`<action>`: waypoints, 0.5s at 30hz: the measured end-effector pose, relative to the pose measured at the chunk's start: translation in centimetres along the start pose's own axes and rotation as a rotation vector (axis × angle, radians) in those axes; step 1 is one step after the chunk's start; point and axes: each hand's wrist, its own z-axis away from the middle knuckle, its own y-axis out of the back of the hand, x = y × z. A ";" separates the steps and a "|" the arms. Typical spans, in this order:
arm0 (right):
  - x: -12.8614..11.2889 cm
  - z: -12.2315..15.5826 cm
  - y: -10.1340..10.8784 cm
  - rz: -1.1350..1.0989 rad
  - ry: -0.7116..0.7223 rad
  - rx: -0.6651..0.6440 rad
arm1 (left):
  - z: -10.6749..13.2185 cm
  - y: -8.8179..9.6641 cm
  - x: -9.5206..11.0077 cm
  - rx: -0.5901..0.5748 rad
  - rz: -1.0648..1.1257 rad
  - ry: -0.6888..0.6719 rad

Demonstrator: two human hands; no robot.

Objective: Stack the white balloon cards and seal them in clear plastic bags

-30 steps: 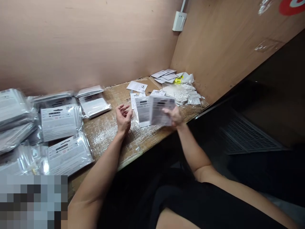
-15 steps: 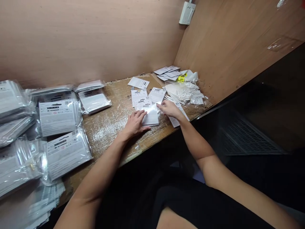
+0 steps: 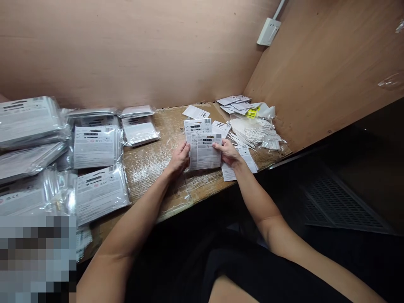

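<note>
Between my two hands several printed white cards (image 3: pixel 206 155) with hang holes are held upright, slightly fanned. My left hand (image 3: pixel 180 158) is closed on their left edge, the thumb in front. On the right edge, my right hand (image 3: pixel 229 152) pinches them with its thumb over the front face. Just behind is another printed card (image 3: pixel 198 125). A loose card (image 3: pixel 249 158) lies under my right wrist. Beyond the right hand, a clear bag of thin white sticks (image 3: pixel 252 130) lies spilled partly open.
Stacks of cards in clear plastic sleeves (image 3: pixel 94 145) fill the left side of the bench. More loose cards (image 3: pixel 235 103) are piled in the back right corner. A white socket box (image 3: pixel 269 31) hangs on the wall. The bench's front edge drops into darkness.
The cards that lay flat under my hands are now raised and gripped at both sides. My view has shifted a little to the left. A pixelated patch now covers the lower left.
</note>
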 end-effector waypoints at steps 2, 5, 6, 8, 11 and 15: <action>0.2 -0.1 -0.9 -0.026 -0.012 0.007 | 0.1 -0.1 0.1 -0.032 0.032 -0.033; 0.3 0.0 -2.2 -0.049 0.006 -0.001 | 0.1 0.0 0.3 0.127 -0.048 -0.153; 0.2 0.0 -2.4 -0.045 0.008 -0.016 | 0.1 0.1 0.4 0.170 -0.066 -0.176; -0.2 0.1 -2.6 -0.026 0.004 -0.026 | -0.1 0.4 0.5 0.228 -0.081 -0.203; -0.9 -0.2 -2.7 -0.015 0.034 0.025 | -0.3 0.8 0.7 0.247 -0.113 -0.189; -0.8 -1.7 -3.6 0.007 0.127 0.015 | -0.4 0.9 0.6 0.063 -0.149 -0.123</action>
